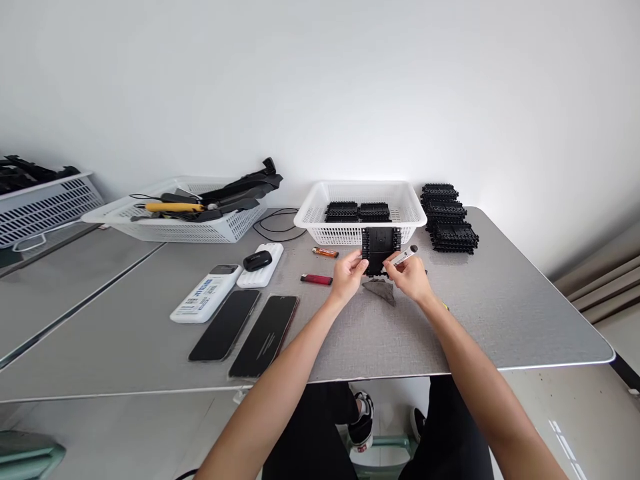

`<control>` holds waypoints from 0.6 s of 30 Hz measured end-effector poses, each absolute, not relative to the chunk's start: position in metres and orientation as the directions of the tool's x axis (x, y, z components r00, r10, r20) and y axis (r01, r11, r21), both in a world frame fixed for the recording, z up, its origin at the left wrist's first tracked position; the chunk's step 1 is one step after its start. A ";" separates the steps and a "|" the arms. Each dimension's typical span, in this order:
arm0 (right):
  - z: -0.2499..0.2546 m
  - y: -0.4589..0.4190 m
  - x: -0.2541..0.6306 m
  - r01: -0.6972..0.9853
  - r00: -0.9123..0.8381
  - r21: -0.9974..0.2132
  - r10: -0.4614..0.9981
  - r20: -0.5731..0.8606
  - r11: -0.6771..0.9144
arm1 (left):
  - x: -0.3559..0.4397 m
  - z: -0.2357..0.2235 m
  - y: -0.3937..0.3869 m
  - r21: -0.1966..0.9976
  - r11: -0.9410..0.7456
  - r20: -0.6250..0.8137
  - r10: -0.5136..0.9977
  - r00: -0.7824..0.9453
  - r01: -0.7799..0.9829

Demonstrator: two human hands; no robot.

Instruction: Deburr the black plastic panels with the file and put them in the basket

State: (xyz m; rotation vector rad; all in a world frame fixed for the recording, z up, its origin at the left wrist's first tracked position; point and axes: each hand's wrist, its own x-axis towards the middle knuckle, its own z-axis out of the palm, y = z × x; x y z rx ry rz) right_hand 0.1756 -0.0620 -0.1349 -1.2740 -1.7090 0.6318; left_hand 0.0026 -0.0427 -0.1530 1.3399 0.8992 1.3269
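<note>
My left hand (349,275) grips the left edge of a black plastic part (381,245), flat with toothed sides, and holds it up above the table. In my right hand (411,279) is a white marker pen (404,256), its dark end pointing up and right. The pen's other end is at the lower right of the black part, where my fingers hide it. Beneath the hands a grey cloth (381,291) lies crumpled on the table. Just behind the part stands a white basket (360,235) with stacks of similar black parts (358,212) inside.
More black parts (453,230) are stacked right of the basket. Two lighters (317,279), two phones (264,337), two white power banks (205,297), a black case (257,261) and a cable (270,233) lie to the left. Another basket (200,230) holds tools and black pieces.
</note>
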 end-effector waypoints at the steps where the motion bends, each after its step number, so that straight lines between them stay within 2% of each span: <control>1: -0.135 -0.062 0.175 0.485 -0.076 -0.806 0.935 0.347 0.339 | 0.003 -0.154 -0.042 0.966 -0.220 0.237 0.964 0.120 -0.137; 18: -0.133 -0.062 0.176 0.440 -0.037 -0.851 0.953 0.301 0.286 | 0.002 -0.156 -0.042 0.963 -0.252 0.262 0.957 0.121 -0.094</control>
